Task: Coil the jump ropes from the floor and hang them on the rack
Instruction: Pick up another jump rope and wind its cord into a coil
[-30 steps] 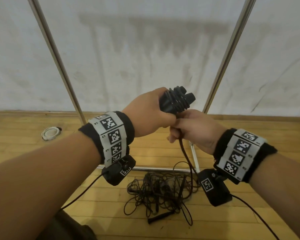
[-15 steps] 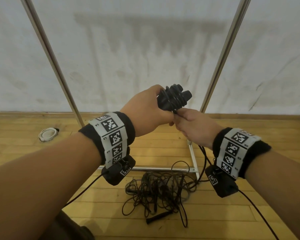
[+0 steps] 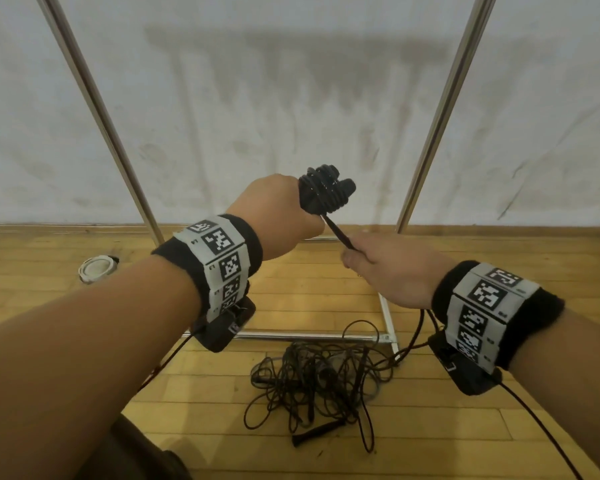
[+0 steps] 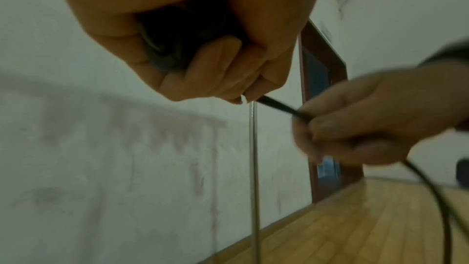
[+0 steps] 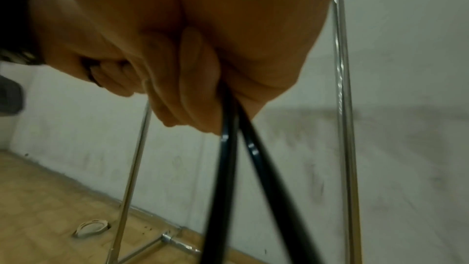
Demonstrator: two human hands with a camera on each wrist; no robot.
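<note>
My left hand (image 3: 281, 216) grips the black jump rope handles (image 3: 326, 194), which have cord wound tightly round them; they stick up above my fist. A taut length of black cord (image 3: 338, 232) runs from the bundle down to my right hand (image 3: 385, 265), which holds it in curled fingers a short way to the right and lower. In the right wrist view two strands of cord (image 5: 228, 158) leave the bottom of that fist. In the left wrist view the cord (image 4: 279, 105) spans the gap between both hands. More tangled black ropes (image 3: 312, 379) lie on the floor below.
The chrome rack's uprights (image 3: 111, 133) (image 3: 440, 112) rise left and right in front of a stained white wall, with its base bar (image 3: 309, 337) on the wooden floor just behind the tangle. A white ring-shaped object (image 3: 96, 268) lies at the left by the wall.
My right hand has drawn away from the left, down and to the right, pulling the cord taut between them. The left hand with the wound handles has stayed almost in place.
</note>
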